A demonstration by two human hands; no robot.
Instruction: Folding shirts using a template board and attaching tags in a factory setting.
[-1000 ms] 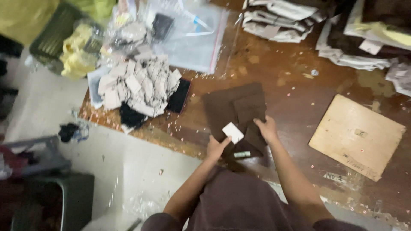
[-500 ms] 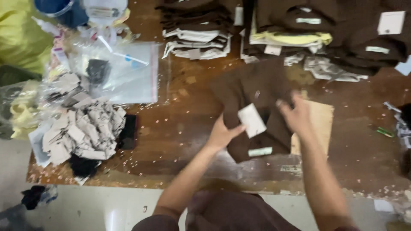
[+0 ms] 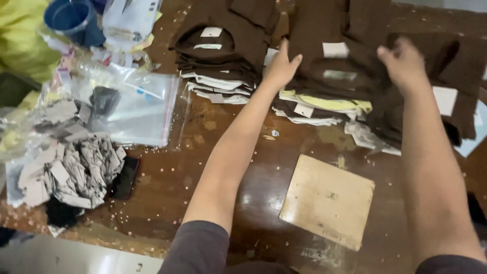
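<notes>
Both arms stretched to the top centre of the frame, left hand (image 3: 282,66) flat with spread fingers and right hand (image 3: 403,63) loosely curled, blurred, pressing opposite edges of the folded brown garment (image 3: 335,71) atop the far stack on the counter (image 3: 238,167).

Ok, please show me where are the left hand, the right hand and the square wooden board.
left hand (image 3: 281,68), head view, on the back of the hand.
right hand (image 3: 404,63), head view, on the back of the hand.
square wooden board (image 3: 327,200), head view, on its flat top face.
</notes>
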